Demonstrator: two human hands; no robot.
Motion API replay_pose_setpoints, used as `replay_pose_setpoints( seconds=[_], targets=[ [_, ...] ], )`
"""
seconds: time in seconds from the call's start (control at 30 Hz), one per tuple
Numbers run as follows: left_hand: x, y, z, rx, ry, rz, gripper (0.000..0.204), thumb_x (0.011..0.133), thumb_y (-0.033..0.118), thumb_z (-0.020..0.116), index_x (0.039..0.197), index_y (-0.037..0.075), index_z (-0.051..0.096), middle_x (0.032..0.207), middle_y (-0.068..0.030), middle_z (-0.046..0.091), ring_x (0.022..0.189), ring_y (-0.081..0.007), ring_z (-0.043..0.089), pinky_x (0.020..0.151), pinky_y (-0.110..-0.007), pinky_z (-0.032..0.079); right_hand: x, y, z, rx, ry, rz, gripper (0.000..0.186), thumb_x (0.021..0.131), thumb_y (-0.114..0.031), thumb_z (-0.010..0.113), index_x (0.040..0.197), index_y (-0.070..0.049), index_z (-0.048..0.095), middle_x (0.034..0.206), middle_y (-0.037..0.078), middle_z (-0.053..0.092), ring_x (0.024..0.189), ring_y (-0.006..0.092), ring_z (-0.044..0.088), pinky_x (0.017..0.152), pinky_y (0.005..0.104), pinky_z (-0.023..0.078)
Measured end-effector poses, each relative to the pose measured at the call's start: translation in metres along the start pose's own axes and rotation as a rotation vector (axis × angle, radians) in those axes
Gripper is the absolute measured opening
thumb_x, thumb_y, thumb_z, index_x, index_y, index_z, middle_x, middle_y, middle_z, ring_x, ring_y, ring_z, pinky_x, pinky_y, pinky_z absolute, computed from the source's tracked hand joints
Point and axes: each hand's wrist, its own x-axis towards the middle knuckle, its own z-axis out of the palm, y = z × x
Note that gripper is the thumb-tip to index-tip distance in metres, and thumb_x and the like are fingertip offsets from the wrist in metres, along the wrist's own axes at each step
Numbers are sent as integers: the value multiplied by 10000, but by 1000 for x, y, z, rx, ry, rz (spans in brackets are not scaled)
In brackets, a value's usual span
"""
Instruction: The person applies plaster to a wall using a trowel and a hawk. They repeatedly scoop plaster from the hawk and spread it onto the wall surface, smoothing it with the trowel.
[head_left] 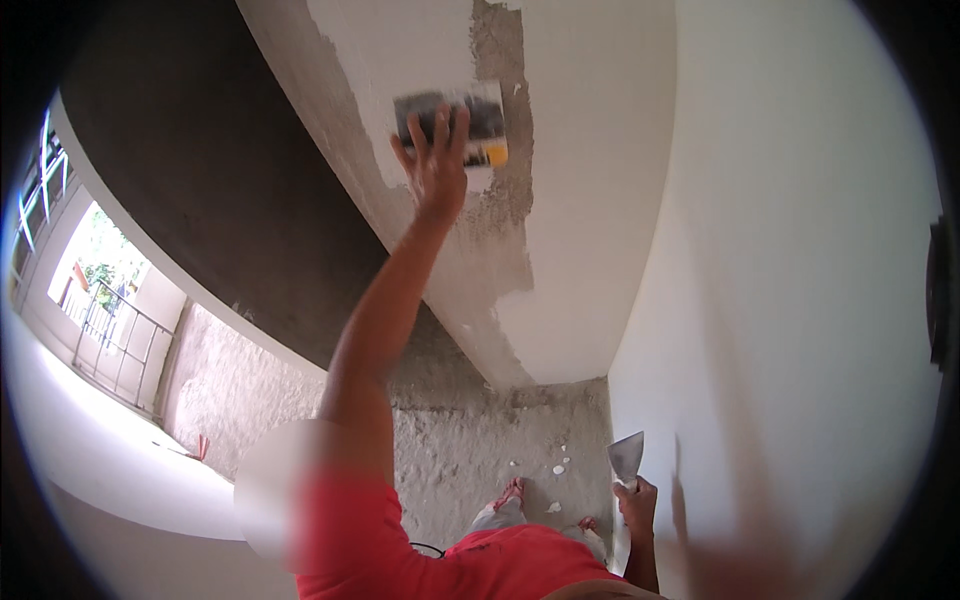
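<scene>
Up on the patchy wall, my left hand holds a rectangular plastering blade against the surface. The fingers lie spread over the blade's dark back, which has a yellow patch at one corner; motion smears its edges a little. Grey, rough filler bands run beside and below the blade, with smooth white coat around them. Low on the right, near the white side wall, my right hand grips a putty knife by its handle. The knife's flared metal blade points upward and seems free of the wall.
A white side wall rises close on the right. Several white flakes lie on the rough grey floor near my feet. To the left are a dark panel, a metal railing and a bright opening.
</scene>
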Motion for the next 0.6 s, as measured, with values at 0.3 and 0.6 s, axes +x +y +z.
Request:
replay_pose_setpoints(
  seconds=[0.3,0.6],
  targets=[
    [-3,-29,-78,10,-181,50,746,769,7,648,1434,276,443,1451,-33,451,1342,-354,375,1086,-672,212,-11,40,6,-9,40,-23,163,736,-124,690,669,-16,588,479,32,511,372,110,469,361,307,352],
    [226,-141,-135,164,74,-45,687,836,-19,528,1464,227,398,1478,-75,440,1360,-329,383,1118,-632,203,-16,-34,23,12,-86,160,200,712,-156,672,774,31,643,598,72,597,523,151,539,522,334,443]
  ],
)
